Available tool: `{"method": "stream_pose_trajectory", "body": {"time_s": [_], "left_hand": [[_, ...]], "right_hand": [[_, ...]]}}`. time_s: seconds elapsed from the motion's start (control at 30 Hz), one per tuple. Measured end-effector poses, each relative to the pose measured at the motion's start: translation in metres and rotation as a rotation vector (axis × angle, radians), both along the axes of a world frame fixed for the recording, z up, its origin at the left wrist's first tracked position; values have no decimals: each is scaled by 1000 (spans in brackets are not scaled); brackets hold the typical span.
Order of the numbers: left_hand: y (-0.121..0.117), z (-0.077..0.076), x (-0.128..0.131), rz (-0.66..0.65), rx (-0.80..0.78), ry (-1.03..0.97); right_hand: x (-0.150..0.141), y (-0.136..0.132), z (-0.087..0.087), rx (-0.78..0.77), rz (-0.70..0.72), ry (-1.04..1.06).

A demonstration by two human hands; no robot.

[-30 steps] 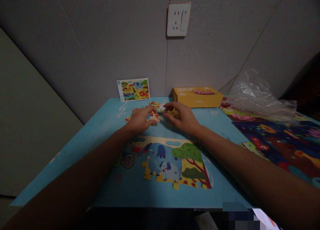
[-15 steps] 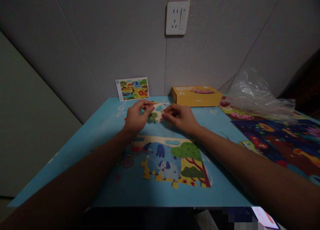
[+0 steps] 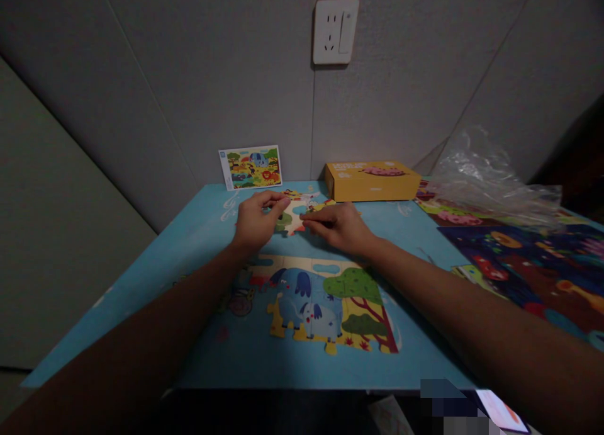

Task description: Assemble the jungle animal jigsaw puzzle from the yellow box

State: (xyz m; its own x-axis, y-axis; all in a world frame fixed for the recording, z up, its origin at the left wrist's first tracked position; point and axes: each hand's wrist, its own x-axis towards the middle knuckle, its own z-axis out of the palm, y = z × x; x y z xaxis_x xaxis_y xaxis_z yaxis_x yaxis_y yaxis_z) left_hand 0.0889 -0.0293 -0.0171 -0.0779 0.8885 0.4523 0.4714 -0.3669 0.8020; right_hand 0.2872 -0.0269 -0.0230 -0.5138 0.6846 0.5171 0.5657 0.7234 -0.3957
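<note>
Above the middle of the blue table my left hand (image 3: 256, 221) pinches the left edge of a cream jigsaw puzzle piece (image 3: 295, 212) with a green bush and a light blue cloud on it. The fingertips of my right hand (image 3: 343, 228) are closed at that piece's right edge. Between my forearms lies a partly joined puzzle (image 3: 309, 303) showing two blue elephants and trees, its lower left edge uneven. More loose pieces (image 3: 325, 204) lie behind my hands, partly hidden by them.
A picture card (image 3: 252, 168) leans on the wall at the back. To its right is a yellow box (image 3: 375, 182). A crumpled clear plastic bag (image 3: 493, 177) and a dark colourful puzzle (image 3: 523, 271) occupy the right side. The table's front edge (image 3: 292, 388) is near me.
The puzzle piece has tilted and shifted slightly left. My right fingers have straightened and moved a little down and left along its edge, uncovering loose pieces behind.
</note>
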Motion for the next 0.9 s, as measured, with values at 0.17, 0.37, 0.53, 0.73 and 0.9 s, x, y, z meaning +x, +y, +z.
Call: {"method": "stream_pose_trajectory", "body": {"time_s": [0.17,0.37,0.53,0.73,0.9], "left_hand": [[4,-3,-2,-1,29,42],[5,-3,-5,-38,25,82],[7,-5,-5,-62,-22,48],[14,-5,-12,-89,-6,45],[22,6,-32,226,0,321]], "right_hand": [[-1,0,1,19,-13,-66],[-2,-3,4,-8,26,-156],[-2,-4,7,-9,59,-194],[-1,-3,9,93,-8,-199],[8,1,13,225,-290,-162]]}}
